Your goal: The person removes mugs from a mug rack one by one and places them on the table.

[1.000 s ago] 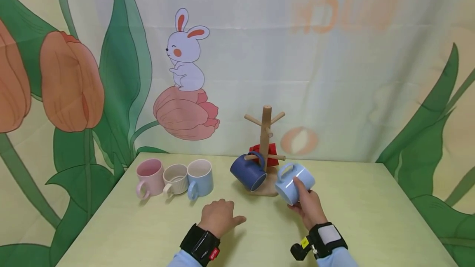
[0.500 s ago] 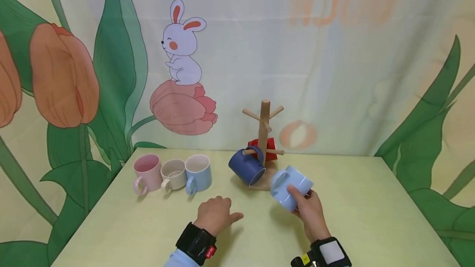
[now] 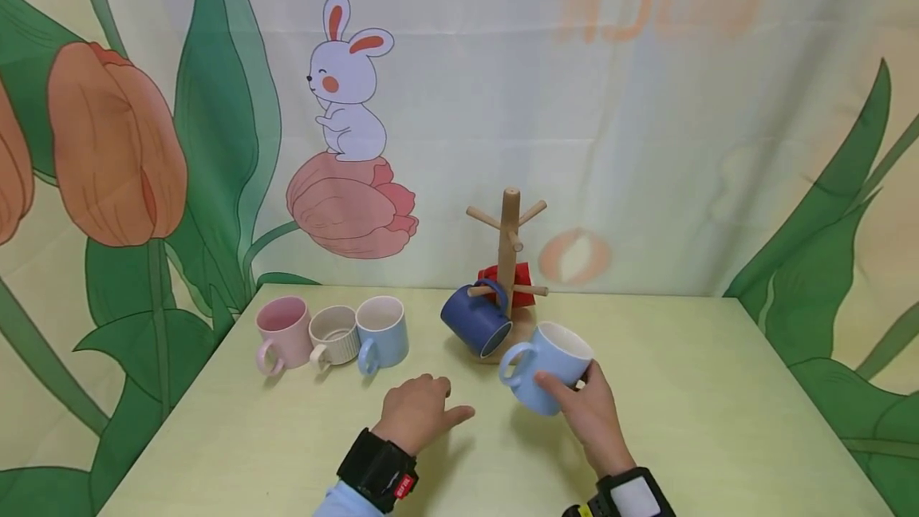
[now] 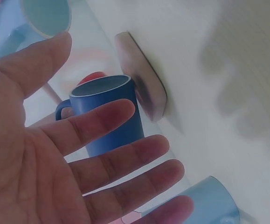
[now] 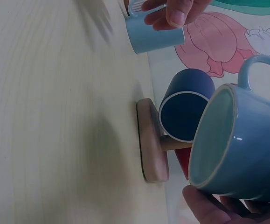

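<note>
A light blue mug (image 3: 551, 357) is held above the table by my right hand (image 3: 594, 417), thumb on its side, slightly tilted with its handle toward the left. In the right wrist view the same mug (image 5: 251, 144) sits large, the fingers partly hidden beneath it. My left hand (image 3: 418, 415) hovers over the table with nothing in it, its fingers (image 4: 121, 154) spread in the left wrist view. Behind the held mug stands a wooden mug tree (image 3: 508, 254). A dark blue mug (image 3: 475, 322) hangs by its handle on a lower peg, with a red mug-like item (image 3: 523, 274) behind.
On the left of the table (image 3: 718, 421) stand a pink mug (image 3: 290, 337), a ribbed cream cup (image 3: 343, 337) and another light blue mug (image 3: 388, 333), side by side. A printed curtain (image 3: 646, 142) hangs along the back edge.
My right hand has brought the light blue mug leftward and nearer, turning it so its mouth faces more upward. The left hand stays nearly still. The head view has tilted slightly.
</note>
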`<state>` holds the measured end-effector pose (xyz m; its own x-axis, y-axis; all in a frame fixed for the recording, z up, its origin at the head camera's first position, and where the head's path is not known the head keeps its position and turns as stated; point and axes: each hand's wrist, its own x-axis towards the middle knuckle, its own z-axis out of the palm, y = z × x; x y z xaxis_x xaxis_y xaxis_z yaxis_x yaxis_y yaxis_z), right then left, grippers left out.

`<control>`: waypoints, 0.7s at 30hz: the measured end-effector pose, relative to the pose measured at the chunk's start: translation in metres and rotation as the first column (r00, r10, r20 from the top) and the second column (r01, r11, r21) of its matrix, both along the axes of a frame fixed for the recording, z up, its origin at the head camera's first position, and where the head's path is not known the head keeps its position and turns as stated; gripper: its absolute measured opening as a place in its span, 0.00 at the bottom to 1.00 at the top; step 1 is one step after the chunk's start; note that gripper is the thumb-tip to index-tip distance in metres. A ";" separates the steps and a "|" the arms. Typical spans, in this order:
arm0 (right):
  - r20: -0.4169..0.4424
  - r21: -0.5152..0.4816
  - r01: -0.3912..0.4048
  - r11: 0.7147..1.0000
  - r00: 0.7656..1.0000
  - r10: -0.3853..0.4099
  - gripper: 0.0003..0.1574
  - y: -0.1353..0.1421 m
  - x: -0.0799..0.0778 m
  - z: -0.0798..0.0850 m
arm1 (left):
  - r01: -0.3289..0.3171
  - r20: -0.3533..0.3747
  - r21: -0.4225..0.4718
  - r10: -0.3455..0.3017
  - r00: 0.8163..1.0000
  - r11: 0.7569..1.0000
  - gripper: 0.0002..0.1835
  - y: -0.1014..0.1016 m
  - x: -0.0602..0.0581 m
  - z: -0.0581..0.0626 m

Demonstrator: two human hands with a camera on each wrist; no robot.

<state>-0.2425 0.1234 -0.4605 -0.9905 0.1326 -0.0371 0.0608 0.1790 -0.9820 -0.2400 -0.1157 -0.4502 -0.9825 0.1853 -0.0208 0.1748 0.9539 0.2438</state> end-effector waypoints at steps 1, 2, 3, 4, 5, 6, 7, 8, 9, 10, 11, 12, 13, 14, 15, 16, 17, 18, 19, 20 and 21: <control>-0.003 0.001 -0.002 1.000 1.000 0.002 0.53 0.000 0.000 0.000 | 0.004 -0.004 0.005 -0.004 1.000 1.000 0.27 0.000 0.001 0.001; -0.004 0.004 -0.001 1.000 1.000 0.001 0.54 0.000 0.000 0.001 | 0.007 -0.005 0.008 -0.007 1.000 1.000 0.27 0.000 0.001 0.002; -0.006 0.007 -0.002 1.000 1.000 0.002 0.54 0.000 0.000 0.001 | 0.010 -0.003 0.011 -0.010 1.000 1.000 0.27 0.001 0.002 0.002; -0.007 0.011 -0.003 1.000 1.000 0.003 0.54 0.000 0.001 0.002 | 0.012 -0.001 0.014 -0.012 1.000 1.000 0.27 0.001 0.002 0.003; -0.009 0.018 -0.002 1.000 1.000 0.002 0.55 0.000 0.001 0.002 | 0.014 0.002 0.017 -0.014 1.000 1.000 0.27 0.001 0.002 0.003; -0.007 0.027 0.000 1.000 1.000 0.000 0.55 0.000 0.002 0.002 | 0.016 0.004 0.020 -0.016 1.000 1.000 0.27 0.001 0.003 0.004; -0.008 0.039 0.002 0.999 1.000 -0.002 0.56 0.000 0.002 0.002 | 0.016 0.007 0.022 -0.016 1.000 1.000 0.27 0.002 0.003 0.004; -0.008 0.053 0.005 0.999 1.000 -0.004 0.57 0.000 0.003 0.002 | 0.017 0.008 0.022 -0.017 1.000 1.000 0.27 0.002 0.003 0.005; -0.008 0.069 0.006 0.998 1.000 -0.006 0.58 0.000 0.004 0.002 | 0.018 0.009 0.024 -0.019 1.000 1.000 0.27 0.002 0.004 0.005; -0.009 0.084 0.008 0.996 1.000 -0.008 0.59 0.000 0.004 0.002 | 0.019 0.008 0.025 -0.020 1.000 1.000 0.27 0.003 0.004 0.005; -0.011 0.102 0.011 0.995 1.000 -0.009 0.60 0.000 0.005 0.002 | 0.020 0.008 0.025 -0.021 1.000 0.999 0.28 0.003 0.004 0.006; -0.014 0.118 0.012 0.993 1.000 -0.010 0.61 0.000 0.006 0.002 | 0.022 0.008 0.026 -0.022 1.000 0.999 0.28 0.003 0.005 0.006; -0.020 0.133 0.014 0.991 1.000 -0.012 0.61 -0.001 0.006 0.002 | 0.024 0.008 0.026 -0.024 1.000 0.999 0.28 0.004 0.005 0.007; -0.026 0.146 0.016 0.989 1.000 -0.012 0.62 -0.001 0.007 0.002 | 0.026 0.009 0.027 -0.026 1.000 0.999 0.28 0.004 0.005 0.008; -0.034 0.156 0.017 0.988 0.999 -0.011 0.62 -0.001 0.007 0.002 | 0.029 0.009 0.029 -0.029 1.000 0.999 0.28 0.005 0.005 0.008; -0.043 0.162 0.018 0.987 0.999 -0.011 0.62 -0.001 0.007 0.002 | 0.032 0.011 0.030 -0.032 0.999 0.999 0.28 0.005 0.005 0.009; -0.051 0.166 0.018 0.986 0.999 -0.009 0.62 -0.001 0.008 0.002 | 0.035 0.012 0.033 -0.035 0.999 0.999 0.28 0.005 0.006 0.010; -0.061 0.168 0.017 0.986 0.998 -0.007 0.62 -0.001 0.008 0.002 | 0.039 0.012 0.035 -0.039 0.999 0.999 0.28 0.006 0.006 0.010; -0.071 0.172 0.017 0.985 0.998 -0.004 0.62 -0.001 0.009 0.002 | 0.041 0.011 0.038 -0.042 0.999 0.998 0.28 0.006 0.006 0.011; -0.079 0.176 0.014 0.984 0.997 0.000 0.62 -0.001 0.009 0.002 | 0.044 0.011 0.042 -0.044 0.999 0.998 0.28 0.006 0.007 0.011; -0.088 0.182 0.013 0.983 0.996 0.003 0.62 -0.001 0.009 0.002 | 0.047 0.006 0.045 -0.048 0.999 0.998 0.28 0.007 0.007 0.011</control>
<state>-0.2334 0.1219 -0.4586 -0.9882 0.1339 0.0750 -0.0228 0.3551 -0.9346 -0.2331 -0.1090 -0.4389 -0.9724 0.2327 -0.0183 0.2177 0.9326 0.2880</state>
